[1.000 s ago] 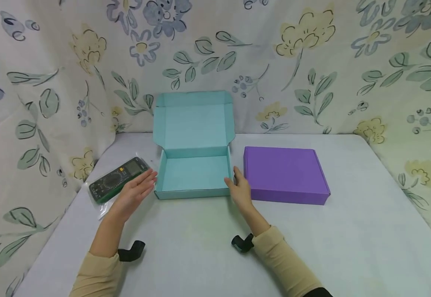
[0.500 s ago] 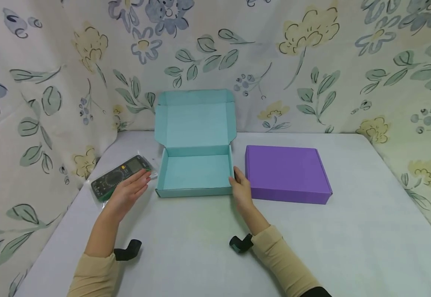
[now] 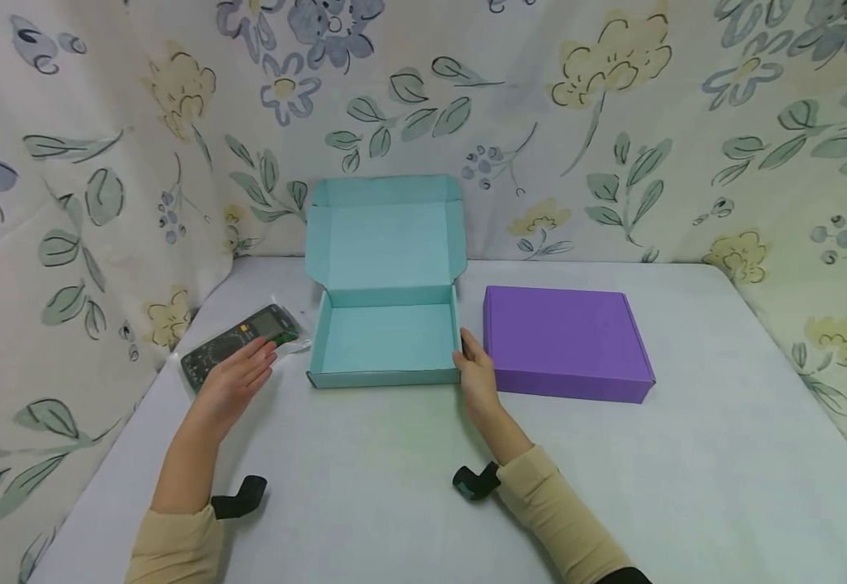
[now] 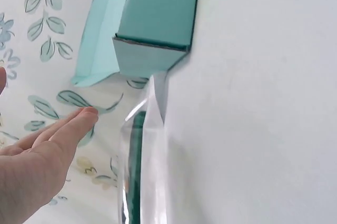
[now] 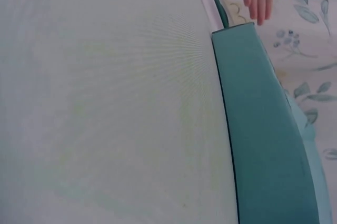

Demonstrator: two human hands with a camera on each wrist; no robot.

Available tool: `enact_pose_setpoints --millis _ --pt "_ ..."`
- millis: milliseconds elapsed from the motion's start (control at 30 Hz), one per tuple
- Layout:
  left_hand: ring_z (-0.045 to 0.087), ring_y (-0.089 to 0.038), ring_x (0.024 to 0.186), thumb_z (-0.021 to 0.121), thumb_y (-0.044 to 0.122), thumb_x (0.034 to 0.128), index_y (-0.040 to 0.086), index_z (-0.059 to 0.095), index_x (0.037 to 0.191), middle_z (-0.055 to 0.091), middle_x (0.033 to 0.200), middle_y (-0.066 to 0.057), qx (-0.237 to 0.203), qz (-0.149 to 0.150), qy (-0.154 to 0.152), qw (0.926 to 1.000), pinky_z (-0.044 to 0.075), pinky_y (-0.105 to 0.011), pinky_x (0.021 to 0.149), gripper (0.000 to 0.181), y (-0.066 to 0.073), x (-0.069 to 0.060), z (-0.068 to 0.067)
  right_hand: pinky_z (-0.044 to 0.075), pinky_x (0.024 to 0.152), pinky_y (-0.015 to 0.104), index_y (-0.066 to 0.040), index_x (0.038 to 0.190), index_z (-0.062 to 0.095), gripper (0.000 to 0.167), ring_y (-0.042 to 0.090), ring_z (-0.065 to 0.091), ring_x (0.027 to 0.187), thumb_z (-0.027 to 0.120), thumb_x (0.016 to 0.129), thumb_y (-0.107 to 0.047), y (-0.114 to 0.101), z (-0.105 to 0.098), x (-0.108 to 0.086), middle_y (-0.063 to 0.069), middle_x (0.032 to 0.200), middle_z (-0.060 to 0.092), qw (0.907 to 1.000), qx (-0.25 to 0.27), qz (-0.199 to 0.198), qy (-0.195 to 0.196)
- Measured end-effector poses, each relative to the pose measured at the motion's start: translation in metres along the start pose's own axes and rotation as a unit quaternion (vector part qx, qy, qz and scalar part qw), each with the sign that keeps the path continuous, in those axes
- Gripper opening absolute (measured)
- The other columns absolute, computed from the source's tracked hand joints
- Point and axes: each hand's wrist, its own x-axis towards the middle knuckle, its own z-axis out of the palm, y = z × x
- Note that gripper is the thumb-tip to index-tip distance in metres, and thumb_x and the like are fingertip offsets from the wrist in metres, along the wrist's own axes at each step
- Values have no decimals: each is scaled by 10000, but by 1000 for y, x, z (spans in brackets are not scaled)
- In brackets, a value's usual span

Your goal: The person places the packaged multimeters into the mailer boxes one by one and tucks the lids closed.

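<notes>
A turquoise cardboard box (image 3: 387,337) stands on the table with its lid raised at the back and nothing inside. To its left lies a black and green multimeter (image 3: 212,350) in a clear plastic bag (image 3: 298,345). My left hand (image 3: 230,385) hovers over the multimeter with straight fingers; in the left wrist view the hand (image 4: 45,166) is apart from the bag. My right hand (image 3: 478,377) rests against the box's right side, fingers fairly straight in the gap before the purple box. The right wrist view does not show that hand.
A closed purple box (image 3: 562,337) lies to the right of the turquoise one. Floral cloth (image 3: 394,73) hangs behind and to the left of the white table (image 3: 372,487).
My left hand has drawn back leftward and toward me, away from the turquoise box, uncovering more of the multimeter's screen. My right hand stays beside the box.
</notes>
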Motion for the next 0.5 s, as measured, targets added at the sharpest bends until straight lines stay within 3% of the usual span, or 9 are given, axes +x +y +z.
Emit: enact_pose_setpoints --millis 167,233,300,400,500 --pt "-10 -326 1464 375 181 1064 -43 -118 1505 -67 1587 -234 -268 -148 120 9995 122 -324 1171 699 -6 -8 -11 115 1192 405 51 1519 201 526 301 91 1473 369 1023 6 3 0 0 198 1594 149 10000 72 -5 -43" --pt "-12 -295 1469 383 174 1062 -31 -120 1509 -79 1594 -211 -422 -225 327 9983 128 -299 1168 703 -6 -11 -15 114 1193 402 50 1519 205 527 298 92 1473 373 1022 7 4 -1 0 196 1594 151 9999 118 -1 -45" --pt "32 -238 1479 401 190 1057 -8 -90 1525 -43 1613 -170 -491 -332 734 9955 154 -259 1160 707 -5 -15 -19 113 1193 391 48 1519 209 525 290 90 1474 375 1022 9 3 -1 0 190 1595 152 9998 186 17 -24" --pt "111 -140 1472 469 216 1033 66 -19 1556 40 1631 -68 -848 -577 1651 9809 186 -211 1144 731 -3 -17 -23 111 1193 388 50 1518 208 523 288 86 1475 371 1023 14 2 -2 1 187 1596 151 9997 242 10 16" --pt "164 -76 1451 509 214 1014 140 52 1570 111 1624 26 -1333 -736 2555 9548 196 -183 1135 724 -1 -17 -28 111 1193 391 53 1517 209 522 288 86 1475 369 1021 20 1 -3 1 183 1596 156 9997 249 4 38"
